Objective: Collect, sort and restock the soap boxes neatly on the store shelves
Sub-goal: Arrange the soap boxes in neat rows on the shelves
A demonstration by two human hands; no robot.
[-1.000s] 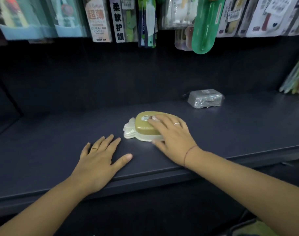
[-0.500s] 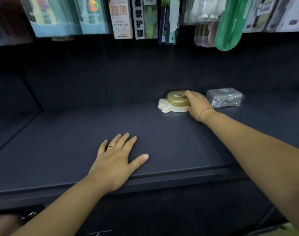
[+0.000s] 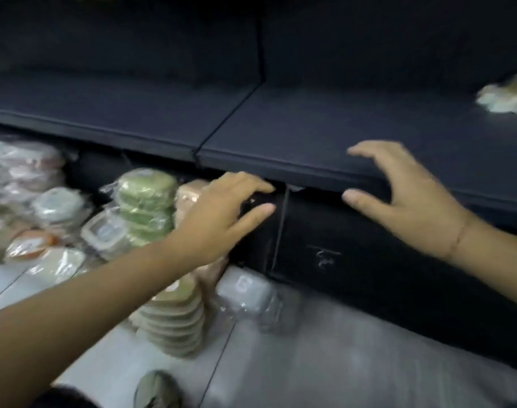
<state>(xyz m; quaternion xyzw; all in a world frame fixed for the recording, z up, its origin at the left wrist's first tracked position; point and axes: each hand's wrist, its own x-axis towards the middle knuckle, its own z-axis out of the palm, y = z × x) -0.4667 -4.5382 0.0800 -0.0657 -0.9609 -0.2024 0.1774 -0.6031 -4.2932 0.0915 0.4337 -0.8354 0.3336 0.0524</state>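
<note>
The left hand [image 3: 219,213] is being held out with its fingers straight and loosely spread, and nothing is being gripped in it. It is being reached across a plastic-wrapped peach stack [image 3: 189,192] of soap boxes toward the dark panel [image 3: 339,260] under the shelf [image 3: 280,136]; through the blur it cannot be told whether either is being touched. The right hand [image 3: 407,195] is being kept open in a wide claw, thumb well apart from the curved fingers, with nothing being held. It is being hovered at the shelf's front lip, and contact there cannot be told. Just beside the left hand, a green stack [image 3: 146,195] of boxes is being kept together by clear film. Below the left forearm an olive stack [image 3: 174,322] is being left standing on the floor [image 3: 339,363], with a film-wrapped grey box [image 3: 245,290] just beside it. Further left, a loose heap [image 3: 36,207] of wrapped boxes is being left lying on the floor. Far right on the shelf, a single green-lidded soap box [image 3: 507,95] is being left lying, badly blurred. Compared with half a second ago, that box is no longer being touched by the right hand, the left hand is no longer being laid flat on the shelf, and the view is being turned down toward the floor stock.
</note>
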